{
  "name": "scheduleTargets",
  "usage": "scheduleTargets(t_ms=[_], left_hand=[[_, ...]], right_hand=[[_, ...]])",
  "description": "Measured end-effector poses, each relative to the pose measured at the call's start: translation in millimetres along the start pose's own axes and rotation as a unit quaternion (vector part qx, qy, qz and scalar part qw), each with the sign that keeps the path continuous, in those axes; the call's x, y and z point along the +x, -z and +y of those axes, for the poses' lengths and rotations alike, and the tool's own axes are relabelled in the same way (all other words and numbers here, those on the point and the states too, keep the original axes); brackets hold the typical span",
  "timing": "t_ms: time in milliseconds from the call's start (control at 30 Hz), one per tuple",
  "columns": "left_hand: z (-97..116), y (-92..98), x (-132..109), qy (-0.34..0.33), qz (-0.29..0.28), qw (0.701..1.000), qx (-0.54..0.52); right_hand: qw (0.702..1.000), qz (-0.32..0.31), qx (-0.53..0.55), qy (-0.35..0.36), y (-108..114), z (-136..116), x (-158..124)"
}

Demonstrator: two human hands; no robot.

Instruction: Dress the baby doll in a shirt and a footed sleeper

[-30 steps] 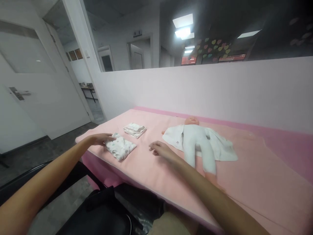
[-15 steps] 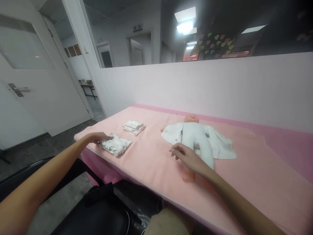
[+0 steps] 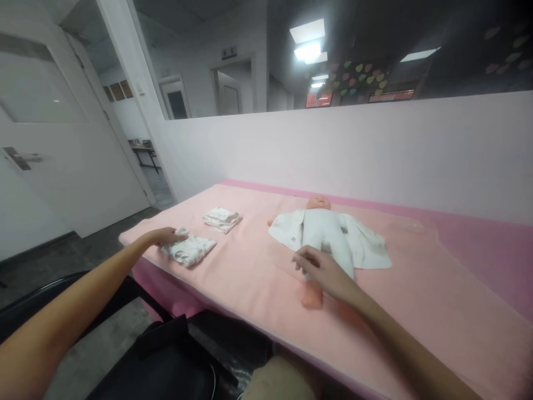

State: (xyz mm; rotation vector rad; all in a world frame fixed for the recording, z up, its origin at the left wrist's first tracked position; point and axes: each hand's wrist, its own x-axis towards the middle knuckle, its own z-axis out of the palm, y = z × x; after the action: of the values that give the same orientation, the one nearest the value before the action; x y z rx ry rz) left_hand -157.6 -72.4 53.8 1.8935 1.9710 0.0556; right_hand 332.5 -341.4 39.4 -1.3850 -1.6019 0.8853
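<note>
My left hand (image 3: 166,235) grips the left edge of a folded white printed baby garment (image 3: 192,250) near the front left of the table. Part of the fingers is hidden by the cloth. Behind it lies a second folded garment (image 3: 222,219) with a similar pattern. My right hand (image 3: 318,265) hovers over the lower legs of a baby doll (image 3: 327,225), its fingers loosely bent and nothing visible in them. The doll lies on its back in white clothing, head toward the wall, with a white top (image 3: 368,244) spread open at its sides. One bare foot (image 3: 312,297) shows below my right hand.
A pink padded cover (image 3: 245,283) lies over the table, which meets a white wall (image 3: 333,150) with a window above. A black chair (image 3: 166,361) stands against the front edge at lower left. A white door (image 3: 70,166) is at the far left.
The garment's edge under my left hand looks a little more bunched up. My right hand stays over the doll's legs, shifted slightly relative to them. The whole view has turned slightly right.
</note>
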Motion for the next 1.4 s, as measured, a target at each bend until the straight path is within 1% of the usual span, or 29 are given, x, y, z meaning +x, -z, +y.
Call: scheduleTargets(t_ms=[67,100,167,200,233,267,300,367,433,467,500,567,633,700,733,767,833,933,1067,1167,1300,1400], left_hand=[[3.3,-3.5,4.2,0.016,-0.009,0.998,0.061],[7.2,-4.6,4.5,0.022,0.006,0.995,0.099],[21.4,-6.9,0.8,0.017,0.08,0.982,0.172],[32.3,-9.0,-3.3,0.003,0.128,0.971,0.2],[46.1,-12.4,-8.7,-0.025,0.17,0.961,0.219],[62.7,-17.7,-15.1,-0.07,0.199,0.952,0.22],[82.0,-25.4,-22.1,-0.119,0.216,0.947,0.203],[127.1,-48.1,-35.7,-0.232,0.229,0.933,0.151],[177.7,-80.0,-45.3,-0.347,0.23,0.905,0.084],[203.8,-98.3,-47.4,-0.389,0.233,0.89,0.05],[229.7,-117.2,-47.5,-0.417,0.235,0.878,0.021],[279.0,-154.3,-41.1,-0.446,0.226,0.866,-0.017],[321.6,-186.4,-28.3,-0.437,0.229,0.869,-0.043],[353.9,-210.7,-13.4,-0.426,0.24,0.871,-0.054],[365.5,-219.7,-6.6,-0.42,0.249,0.871,-0.057],[374.1,-226.9,-0.7,-0.411,0.258,0.872,-0.06],[383.4,-236.4,7.9,-0.392,0.274,0.876,-0.066],[384.5,-243.0,14.7,-0.379,0.288,0.877,-0.074],[381.4,-246.5,19.3,-0.386,0.279,0.876,-0.077],[381.3,-247.9,20.8,-0.391,0.278,0.873,-0.088],[380.9,-247.9,20.1,-0.392,0.285,0.87,-0.096],[379.7,-247.4,19.9,-0.388,0.284,0.871,-0.102]], right_hand=[[0.997,0.032,-0.065,0.023,5.2,1.0,-0.9],[0.992,0.053,-0.107,0.039,8.6,2.2,-0.6],[0.973,0.099,-0.194,0.073,17.6,7.2,3.3],[0.961,0.119,-0.232,0.087,23.2,11.1,7.3],[0.949,0.136,-0.268,0.096,29.4,16.2,13.1],[0.937,0.147,-0.302,0.1,35.9,22.4,20.7],[0.926,0.153,-0.332,0.097,42.4,29.8,30.0],[0.907,0.142,-0.389,0.073,54.5,46.6,52.6],[0.894,0.111,-0.433,0.024,63.4,63.6,78.0],[0.891,0.1,-0.442,0.016,66.3,71.1,90.9],[0.889,0.09,-0.449,0.012,68.4,77.6,103.4],[0.886,0.074,-0.456,0.023,70.8,87.3,126.7],[0.883,0.058,-0.465,0.037,72.3,93.5,147.5],[0.879,0.044,-0.472,0.044,74.2,98.2,166.0],[0.878,0.04,-0.475,0.044,75.5,100.4,174.3],[0.877,0.037,-0.477,0.041,77.0,102.5,182.1],[0.877,0.031,-0.479,0.03,79.8,106.3,195.9],[0.874,0.015,-0.486,0.012,82.1,110.2,212.4],[0.863,-0.016,-0.505,0.0,80.5,111.8,227.5],[0.854,-0.025,-0.52,-0.013,78.1,112.0,234.9],[0.848,-0.022,-0.529,-0.032,74.5,110.9,242.8],[0.851,-0.004,-0.524,-0.044,70.1,110.7,246.5]])
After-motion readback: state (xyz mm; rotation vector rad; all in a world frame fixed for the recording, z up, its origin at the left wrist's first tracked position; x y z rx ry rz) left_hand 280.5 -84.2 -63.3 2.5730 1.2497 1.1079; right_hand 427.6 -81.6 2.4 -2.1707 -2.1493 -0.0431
